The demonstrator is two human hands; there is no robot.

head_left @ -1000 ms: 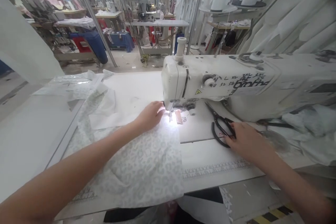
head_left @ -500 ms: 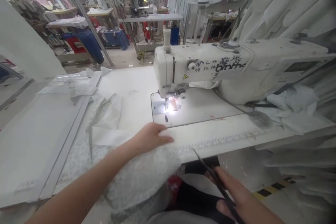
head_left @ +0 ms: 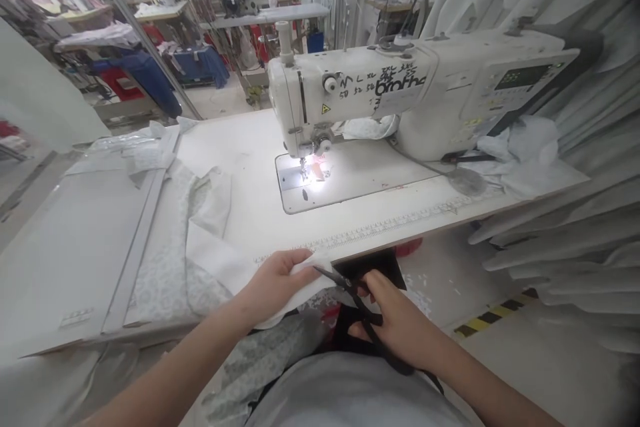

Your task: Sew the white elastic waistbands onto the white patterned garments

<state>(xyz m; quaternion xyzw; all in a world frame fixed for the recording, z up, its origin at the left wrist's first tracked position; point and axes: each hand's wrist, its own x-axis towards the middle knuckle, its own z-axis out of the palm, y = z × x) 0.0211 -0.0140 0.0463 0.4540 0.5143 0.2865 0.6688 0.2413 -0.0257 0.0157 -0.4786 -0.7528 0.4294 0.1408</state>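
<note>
Near the table's front edge my left hand [head_left: 274, 283] pinches the edge of a pale patterned fabric [head_left: 215, 250] between thumb and fingers. That cloth spreads left over the table and hangs down towards my lap. My right hand [head_left: 395, 313] is closed around the handles of black scissors [head_left: 345, 283]. Their tips point left and meet the fabric right beside my left fingertips; I cannot tell whether the blades are cutting. Beyond my hands stands a white sewing machine [head_left: 350, 90], its lamp lighting the needle area.
A measuring tape strip [head_left: 370, 230] runs along the table's front edge. Crumpled white cloth [head_left: 523, 157] lies under the machine's right end, and white fabric [head_left: 535, 227] hangs at the right. A grey panel with a raised strip [head_left: 137, 240] covers the table's left part.
The scissors in my right hand have come up and left to the fabric edge. My left hand now pinches the cloth nearer the table's edge. The view has shifted.
</note>
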